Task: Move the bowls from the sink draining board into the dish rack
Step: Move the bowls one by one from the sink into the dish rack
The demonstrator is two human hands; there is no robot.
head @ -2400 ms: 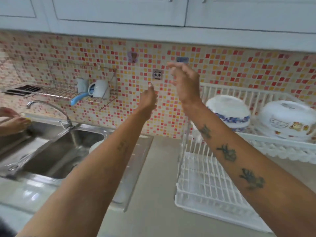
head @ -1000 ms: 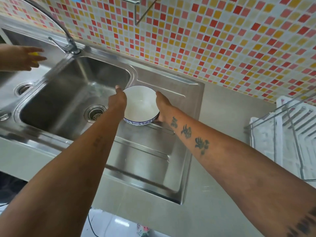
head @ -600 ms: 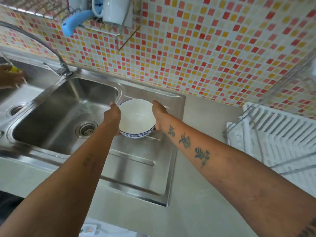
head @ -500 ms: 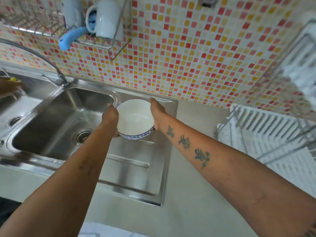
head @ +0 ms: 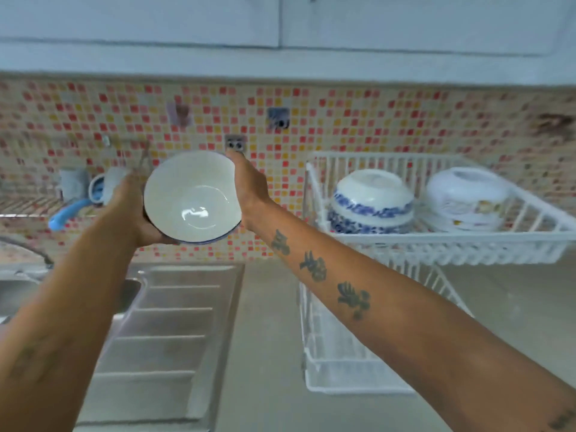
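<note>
Holding a white ceramic bowl with a blue rim [head: 192, 198] in mid-air above the steel draining board [head: 168, 332], left hand [head: 131, 210] and right hand [head: 249, 188] closed on opposite edges, the person should probably invert it beside the blue-patterned bowl [head: 371, 202] on the white wire dish rack [head: 436, 241].

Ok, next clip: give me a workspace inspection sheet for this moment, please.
Surface: draining board bare; grey counter beside it.
Job's things: white bowl held in the air, tilted toward the camera; dish rack upper tier holds blue-patterned bowl and printed bowl, both upside down.
Clutter: mug and blue handle on wall shelf.
Grippers: left hand and right hand grip the white bowl's sides.
Cables: nothing seen.
Surroundings: mosaic tiles, white cabinets.
</note>
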